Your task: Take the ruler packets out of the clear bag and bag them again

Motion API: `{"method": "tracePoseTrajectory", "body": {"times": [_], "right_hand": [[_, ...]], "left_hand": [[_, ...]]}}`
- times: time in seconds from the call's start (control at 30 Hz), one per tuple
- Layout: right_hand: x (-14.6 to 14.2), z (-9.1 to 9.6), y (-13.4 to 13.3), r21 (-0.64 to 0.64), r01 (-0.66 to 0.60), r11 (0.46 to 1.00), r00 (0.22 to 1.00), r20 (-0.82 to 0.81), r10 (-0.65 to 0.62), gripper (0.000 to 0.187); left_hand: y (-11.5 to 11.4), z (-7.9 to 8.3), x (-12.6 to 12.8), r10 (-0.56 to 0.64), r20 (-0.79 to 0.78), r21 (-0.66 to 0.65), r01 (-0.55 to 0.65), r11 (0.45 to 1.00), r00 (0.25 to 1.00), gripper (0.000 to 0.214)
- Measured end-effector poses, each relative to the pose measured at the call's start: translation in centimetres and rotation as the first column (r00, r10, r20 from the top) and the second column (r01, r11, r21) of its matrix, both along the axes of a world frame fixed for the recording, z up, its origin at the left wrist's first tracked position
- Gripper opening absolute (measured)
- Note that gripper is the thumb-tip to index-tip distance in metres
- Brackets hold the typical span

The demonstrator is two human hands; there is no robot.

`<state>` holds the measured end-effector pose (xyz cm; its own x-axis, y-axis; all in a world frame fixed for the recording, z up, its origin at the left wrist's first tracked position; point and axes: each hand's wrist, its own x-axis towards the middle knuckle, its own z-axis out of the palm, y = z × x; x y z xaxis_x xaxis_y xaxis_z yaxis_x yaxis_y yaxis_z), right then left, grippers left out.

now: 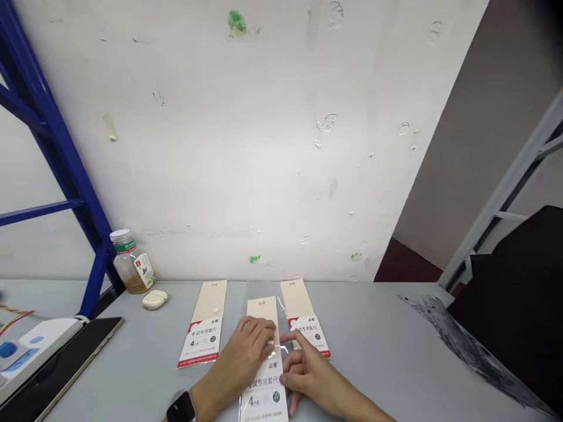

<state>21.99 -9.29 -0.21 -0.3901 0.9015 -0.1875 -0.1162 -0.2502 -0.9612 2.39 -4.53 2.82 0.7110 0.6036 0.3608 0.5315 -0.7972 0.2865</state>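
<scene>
In the head view, a middle ruler-set packet (264,380), cream and white with Chinese print in a clear sleeve, lies in front of me on the grey table. My left hand (250,347) lies across its middle, fingers together and bent over it, thumb hidden. At its right edge is my right hand (310,372), thumb and curled fingers closed on the clear sleeve, with the index finger reaching further up. Similar packets lie on either side: a left packet (203,334) and a right packet (302,308), which my right hand partly covers.
At the back left stand a white-lidded jar (135,264) and a small cream-coloured case (155,299). A phone-like dark slab (65,363) and a white power strip (39,346) lie left. A blue metal frame (65,146) rises there; a black object (514,316) covers the right side.
</scene>
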Motion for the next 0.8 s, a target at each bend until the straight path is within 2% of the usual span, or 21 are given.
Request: {"method": "tracePoseTrajectory", "body": {"times": [0.1,0.2,0.27,0.33,0.4,0.53,0.73,0.8], "right_hand": [[0.1,0.1,0.1,0.033,0.039,0.999,0.999,-0.033,-0.038,0.067],[0.3,0.5,0.4,0.063,0.070,0.996,0.996,-0.057,-0.066,0.072],[0.3,0.8,0.4,0.072,0.067,0.995,0.995,-0.074,-0.062,0.079],[0.2,1.0,0.4,0.072,0.057,0.996,0.995,-0.087,-0.051,0.085],[0.2,1.3,0.3,0.077,0.054,0.996,0.995,-0.085,-0.047,0.085],[1.1,1.8,0.6,0.123,0.104,0.987,0.995,-0.014,-0.103,0.075],[3.8,2.5,1.7,0.157,0.232,0.960,0.954,0.154,-0.256,0.064],[4.6,2.6,2.1,0.212,0.242,0.947,0.928,0.234,-0.290,0.052]], "left_hand": [[0.3,0.2,-0.4,0.139,0.128,0.018,-0.142,0.990,0.982,0.011],[0.8,0.0,-0.8,0.323,0.309,-0.065,-0.319,0.946,0.895,0.011],[1.2,-0.3,-0.9,0.366,0.396,-0.207,-0.306,0.929,0.842,0.011],[1.6,-0.6,-0.9,0.377,0.456,-0.366,-0.216,0.905,0.806,0.009],[2.1,-0.8,-1.1,0.398,0.494,-0.438,-0.174,0.882,0.773,0.008],[3.5,-0.4,-2.7,0.482,0.487,-0.342,-0.349,0.873,0.728,0.013],[6.7,0.1,-7.1,0.594,0.381,-0.285,-0.522,0.804,0.708,0.014],[7.5,-0.1,-8.6,0.639,0.331,-0.252,-0.587,0.769,0.695,0.017]]}}
